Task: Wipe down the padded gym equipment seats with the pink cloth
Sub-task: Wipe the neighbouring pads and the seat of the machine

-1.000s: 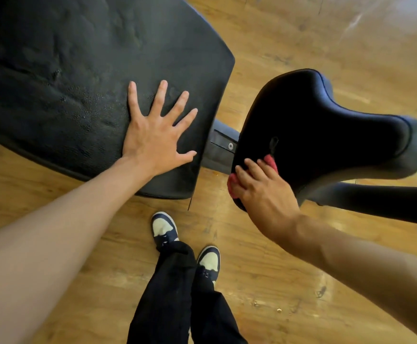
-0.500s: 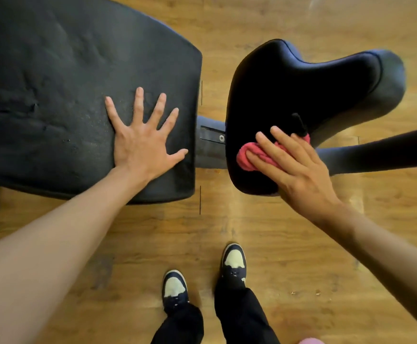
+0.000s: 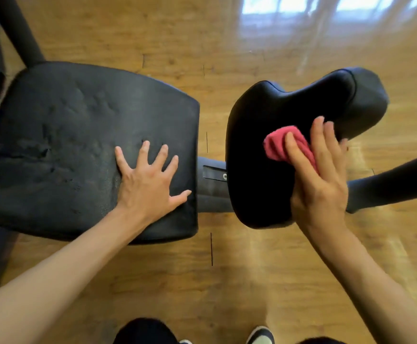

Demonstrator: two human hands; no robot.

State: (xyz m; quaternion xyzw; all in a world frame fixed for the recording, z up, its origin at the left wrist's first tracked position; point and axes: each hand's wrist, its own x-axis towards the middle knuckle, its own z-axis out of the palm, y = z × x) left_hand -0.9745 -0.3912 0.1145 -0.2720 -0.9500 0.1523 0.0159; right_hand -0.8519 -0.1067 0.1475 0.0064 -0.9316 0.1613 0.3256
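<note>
Left hand (image 3: 150,180) lies flat, fingers spread, on the big left pad (image 3: 78,135). Right hand (image 3: 319,175) presses the pink cloth (image 3: 279,145) on the curved right seat (image 3: 257,175) with straight fingers; wood floor (image 3: 227,281) underneath.

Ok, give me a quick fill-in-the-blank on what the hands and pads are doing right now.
1. The pink cloth is pressed onto the saddle-shaped seat by the ____ hand.
2. The left hand lies flat with fingers ____ on the wide flat pad.
3. The floor under the equipment is made of ____.

Missing words: right; spread; wood
</note>
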